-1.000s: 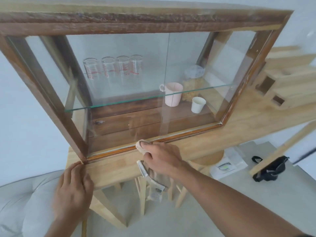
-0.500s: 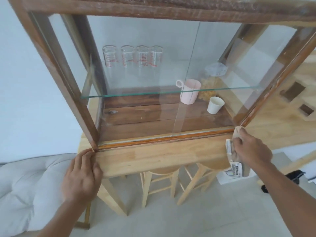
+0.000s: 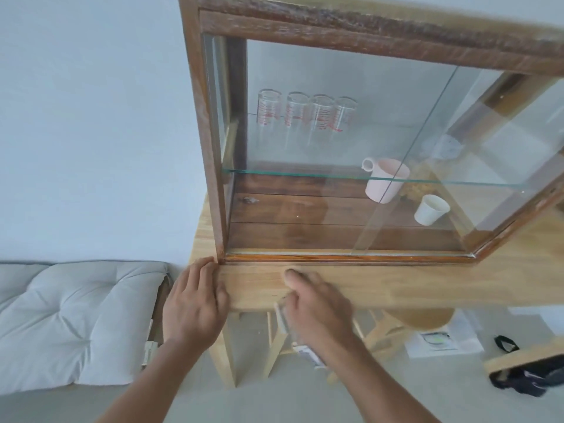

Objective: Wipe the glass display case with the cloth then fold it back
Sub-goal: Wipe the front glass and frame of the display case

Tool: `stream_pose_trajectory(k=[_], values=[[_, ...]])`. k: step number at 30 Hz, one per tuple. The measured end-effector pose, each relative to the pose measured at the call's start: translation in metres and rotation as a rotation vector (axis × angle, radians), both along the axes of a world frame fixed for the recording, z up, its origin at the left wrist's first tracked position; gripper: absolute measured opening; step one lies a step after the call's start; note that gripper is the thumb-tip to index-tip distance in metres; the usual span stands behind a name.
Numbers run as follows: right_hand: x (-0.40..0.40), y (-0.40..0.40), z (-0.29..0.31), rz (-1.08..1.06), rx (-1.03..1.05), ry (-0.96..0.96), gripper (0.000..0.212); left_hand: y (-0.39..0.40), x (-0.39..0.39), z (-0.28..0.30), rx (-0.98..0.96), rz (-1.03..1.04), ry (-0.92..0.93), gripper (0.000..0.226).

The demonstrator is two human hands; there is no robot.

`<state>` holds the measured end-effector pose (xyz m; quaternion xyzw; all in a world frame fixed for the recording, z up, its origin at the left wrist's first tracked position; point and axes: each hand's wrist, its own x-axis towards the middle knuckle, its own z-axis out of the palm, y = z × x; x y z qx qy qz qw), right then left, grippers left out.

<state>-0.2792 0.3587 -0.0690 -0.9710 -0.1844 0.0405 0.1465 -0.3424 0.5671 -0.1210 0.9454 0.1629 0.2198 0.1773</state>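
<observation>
Glass display case [image 3: 351, 148] at the left end of the wooden table [image 3: 396, 285], flush with the left edge. Left hand [image 3: 195, 303] flat, fingers straight, on the table's front edge at the case's near-left corner. Right hand [image 3: 317, 306] curled around the cloth [image 3: 285, 315] at the front edge, cloth mostly hidden, blurred.

Light wood table [image 3: 396, 285] w/ glass display case [image 3: 351, 41] on it (dark frame).

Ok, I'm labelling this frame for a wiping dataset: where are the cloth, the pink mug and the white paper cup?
Pale cloth [image 3: 282, 315]: head view, strip showing below the right hand's fingers.
Pink mug [image 3: 385, 184]: head view, side wall.
White paper cup [image 3: 429, 212]: head view, outer side.
</observation>
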Motion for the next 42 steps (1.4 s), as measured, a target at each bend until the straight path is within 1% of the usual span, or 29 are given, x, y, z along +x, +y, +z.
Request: stream_pose_trajectory(k=[2, 4, 7, 11, 14, 20, 23, 26, 27, 30, 33, 36, 42], values=[[-0.014, 0.037, 0.000, 0.143, 0.006, 0.007, 0.043, 0.002, -0.001, -0.002, -0.011, 0.000, 0.011, 0.043], [-0.025, 0.063, 0.001, 0.239, 0.032, 0.018, 0.040, 0.005, -0.003, -0.004, -0.019, -0.004, 0.031, 0.046], [-0.025, 0.070, 0.004, 0.252, 0.072, 0.033, 0.036, 0.005, -0.004, -0.007, -0.010, -0.023, 0.027, 0.047], [-0.013, 0.031, 0.007, 0.204, 0.109, 0.021, 0.026, 0.002, 0.001, -0.008, 0.014, 0.002, -0.061, 0.048], [0.015, -0.032, 0.008, 0.041, 0.090, 0.030, 0.018, 0.000, 0.003, -0.008, 0.029, 0.020, -0.123, 0.047], [0.089, -0.215, 0.015, -0.407, -0.107, 0.066, 0.026, 0.000, 0.002, -0.020, 0.105, 0.008, -0.164, 0.046], [0.112, -0.297, 0.017, -0.567, -0.112, 0.100, 0.030, -0.003, 0.003, -0.014, 0.092, -0.009, -0.137, 0.048], [0.127, -0.339, 0.013, -0.662, -0.044, 0.132, 0.039, -0.009, 0.003, -0.009, 0.048, 0.025, -0.078, 0.051], [0.129, -0.343, 0.008, -0.678, -0.010, 0.124, 0.039, -0.010, 0.003, -0.007, 0.039, 0.035, -0.053, 0.052], [0.123, -0.334, -0.005, -0.701, 0.077, 0.083, 0.027, -0.011, 0.004, -0.001, 0.049, 0.061, 0.013, 0.054], [0.108, -0.317, -0.015, -0.720, 0.178, 0.066, 0.022, -0.014, 0.003, 0.004, 0.038, 0.079, 0.037, 0.054], [0.094, -0.294, -0.016, -0.696, 0.224, 0.088, 0.026, -0.014, 0.002, 0.002, 0.051, 0.059, 0.031, 0.053], [0.074, -0.245, -0.007, -0.628, 0.211, 0.106, 0.036, -0.010, 0.004, -0.004, 0.056, 0.056, 0.025, 0.054]])
